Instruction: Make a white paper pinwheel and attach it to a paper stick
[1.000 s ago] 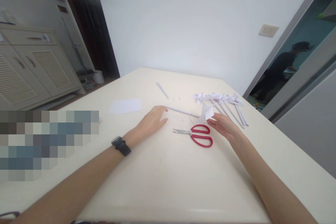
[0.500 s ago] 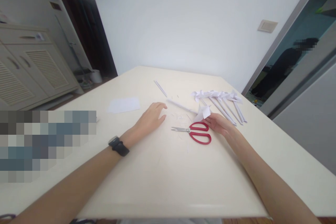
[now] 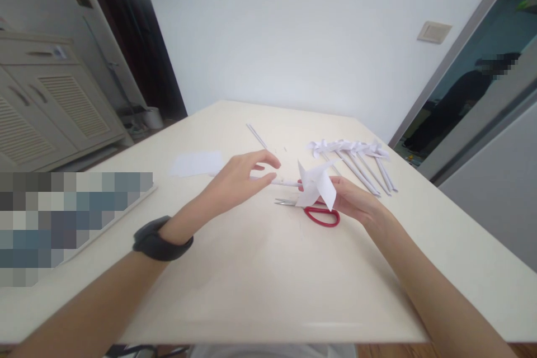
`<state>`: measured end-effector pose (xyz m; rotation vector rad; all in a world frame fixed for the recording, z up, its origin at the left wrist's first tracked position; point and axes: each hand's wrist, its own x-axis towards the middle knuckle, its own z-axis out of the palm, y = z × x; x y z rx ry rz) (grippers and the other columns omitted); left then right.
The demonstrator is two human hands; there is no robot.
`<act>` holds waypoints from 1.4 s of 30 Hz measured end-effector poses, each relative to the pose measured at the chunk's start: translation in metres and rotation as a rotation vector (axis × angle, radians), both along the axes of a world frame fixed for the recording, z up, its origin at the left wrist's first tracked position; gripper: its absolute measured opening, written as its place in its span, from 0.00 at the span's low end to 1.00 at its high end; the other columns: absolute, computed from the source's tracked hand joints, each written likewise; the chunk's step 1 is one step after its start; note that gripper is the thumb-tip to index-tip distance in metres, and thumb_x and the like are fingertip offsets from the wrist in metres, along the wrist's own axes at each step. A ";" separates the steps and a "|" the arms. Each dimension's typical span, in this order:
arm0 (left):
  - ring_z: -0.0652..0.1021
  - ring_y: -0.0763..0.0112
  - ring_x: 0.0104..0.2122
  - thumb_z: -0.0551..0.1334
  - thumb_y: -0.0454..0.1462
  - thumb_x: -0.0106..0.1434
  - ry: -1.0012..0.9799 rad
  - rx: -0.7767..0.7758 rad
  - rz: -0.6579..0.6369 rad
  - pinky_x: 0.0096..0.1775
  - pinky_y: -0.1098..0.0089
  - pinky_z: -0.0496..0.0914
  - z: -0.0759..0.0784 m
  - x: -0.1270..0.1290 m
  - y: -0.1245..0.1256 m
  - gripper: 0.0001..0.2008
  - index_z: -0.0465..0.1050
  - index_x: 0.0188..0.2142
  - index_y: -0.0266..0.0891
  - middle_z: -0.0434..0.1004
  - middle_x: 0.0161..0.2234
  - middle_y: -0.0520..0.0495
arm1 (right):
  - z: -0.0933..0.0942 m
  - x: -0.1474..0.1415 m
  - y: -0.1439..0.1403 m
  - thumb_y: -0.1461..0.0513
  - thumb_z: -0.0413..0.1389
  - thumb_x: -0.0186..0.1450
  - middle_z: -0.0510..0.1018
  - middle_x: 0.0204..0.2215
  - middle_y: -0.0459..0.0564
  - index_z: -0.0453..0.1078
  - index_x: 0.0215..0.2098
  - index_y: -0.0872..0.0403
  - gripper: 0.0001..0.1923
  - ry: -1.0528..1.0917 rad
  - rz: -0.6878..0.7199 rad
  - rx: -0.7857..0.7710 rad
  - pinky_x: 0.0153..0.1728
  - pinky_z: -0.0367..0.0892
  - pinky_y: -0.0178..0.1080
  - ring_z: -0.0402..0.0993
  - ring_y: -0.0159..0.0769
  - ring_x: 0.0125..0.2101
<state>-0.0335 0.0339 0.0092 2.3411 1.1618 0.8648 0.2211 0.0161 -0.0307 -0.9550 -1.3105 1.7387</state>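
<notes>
A white paper pinwheel point(image 3: 316, 184) on a rolled paper stick is held in my right hand point(image 3: 350, 197), its folded blades turned toward me. The stick point(image 3: 286, 182) runs leftward, partly hidden behind my left hand point(image 3: 243, 176). That hand has thumb and fingers apart around the stick's line, and I see no grip on it. Beneath the pinwheel lie scissors with red handles point(image 3: 322, 217), their blades pointing left and partly covered by the paper.
Several finished paper pinwheels point(image 3: 350, 149) lie in a row at the right. Thin paper sticks point(image 3: 255, 135) rest toward the back, and white paper sheets point(image 3: 197, 163) at the left. A pixelated area covers the left table edge. A wall point(image 3: 268, 28) stands behind the table point(image 3: 268, 285).
The pinwheel has turned to face me and moved slightly left, now overlapping the scissors. My left hand has risen over the stick, its thumb and fingers spread.
</notes>
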 end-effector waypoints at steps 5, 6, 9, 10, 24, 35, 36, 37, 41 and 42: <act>0.76 0.66 0.41 0.57 0.39 0.59 0.038 -0.181 -0.146 0.44 0.66 0.70 -0.011 0.000 0.007 0.10 0.73 0.39 0.42 0.77 0.41 0.50 | 0.007 -0.004 -0.008 0.59 0.60 0.57 0.80 0.33 0.52 0.76 0.41 0.54 0.14 -0.060 0.062 -0.002 0.39 0.66 0.41 0.74 0.38 0.34; 0.77 0.66 0.40 0.57 0.38 0.58 0.035 -0.226 -0.166 0.44 0.67 0.70 -0.013 0.000 0.009 0.09 0.73 0.38 0.42 0.78 0.38 0.49 | 0.008 -0.004 -0.009 0.59 0.60 0.57 0.80 0.32 0.52 0.76 0.41 0.54 0.14 -0.066 0.065 0.001 0.39 0.66 0.40 0.74 0.37 0.33; 0.78 0.65 0.37 0.58 0.37 0.57 -0.016 -0.354 -0.189 0.41 0.66 0.71 -0.017 0.002 0.012 0.10 0.73 0.38 0.40 0.78 0.34 0.48 | 0.011 -0.002 -0.009 0.59 0.60 0.57 0.79 0.31 0.51 0.76 0.40 0.54 0.13 -0.056 0.043 0.025 0.38 0.65 0.40 0.73 0.36 0.31; 0.78 0.66 0.36 0.58 0.37 0.57 -0.051 -0.401 -0.192 0.40 0.66 0.71 -0.018 0.003 0.012 0.11 0.73 0.39 0.39 0.77 0.33 0.47 | 0.012 -0.002 -0.009 0.59 0.59 0.57 0.79 0.30 0.51 0.77 0.39 0.54 0.12 -0.043 0.025 0.038 0.38 0.65 0.40 0.73 0.36 0.31; 0.74 0.69 0.38 0.61 0.37 0.57 -0.494 -0.680 -0.286 0.41 0.66 0.69 -0.010 0.006 0.003 0.17 0.72 0.47 0.42 0.74 0.44 0.45 | 0.019 -0.004 -0.012 0.59 0.57 0.60 0.77 0.29 0.46 0.75 0.35 0.49 0.06 0.077 -0.249 0.223 0.32 0.66 0.36 0.71 0.34 0.29; 0.71 0.70 0.39 0.61 0.32 0.56 -0.554 -0.650 -0.402 0.42 0.68 0.66 -0.014 0.018 -0.008 0.20 0.69 0.49 0.45 0.70 0.39 0.49 | 0.012 -0.016 -0.014 0.62 0.56 0.60 0.76 0.28 0.46 0.70 0.29 0.53 0.03 0.035 -0.297 0.288 0.35 0.66 0.38 0.72 0.34 0.30; 0.71 0.69 0.40 0.61 0.32 0.56 -0.556 -0.651 -0.408 0.42 0.68 0.65 -0.015 0.018 -0.008 0.20 0.68 0.50 0.45 0.70 0.40 0.49 | 0.013 -0.016 -0.014 0.61 0.56 0.60 0.76 0.28 0.46 0.70 0.29 0.53 0.03 0.036 -0.294 0.290 0.35 0.66 0.39 0.72 0.34 0.30; 0.71 0.69 0.40 0.61 0.32 0.56 -0.560 -0.653 -0.414 0.42 0.68 0.65 -0.015 0.019 -0.008 0.21 0.68 0.50 0.45 0.70 0.41 0.48 | 0.013 -0.017 -0.014 0.61 0.56 0.60 0.76 0.28 0.46 0.70 0.29 0.53 0.03 0.038 -0.292 0.291 0.36 0.66 0.39 0.72 0.35 0.30; 0.71 0.69 0.40 0.62 0.34 0.56 -0.586 -0.652 -0.410 0.42 0.69 0.65 -0.017 0.020 -0.007 0.20 0.68 0.50 0.45 0.70 0.40 0.48 | 0.013 -0.017 -0.015 0.61 0.56 0.60 0.76 0.28 0.46 0.70 0.29 0.52 0.03 0.046 -0.283 0.290 0.36 0.66 0.38 0.71 0.34 0.30; 0.71 0.70 0.40 0.62 0.34 0.56 -0.593 -0.651 -0.406 0.42 0.69 0.65 -0.017 0.020 -0.007 0.20 0.68 0.50 0.46 0.70 0.40 0.49 | 0.014 -0.018 -0.015 0.61 0.56 0.60 0.76 0.29 0.46 0.70 0.29 0.52 0.03 0.048 -0.278 0.288 0.37 0.66 0.39 0.71 0.34 0.30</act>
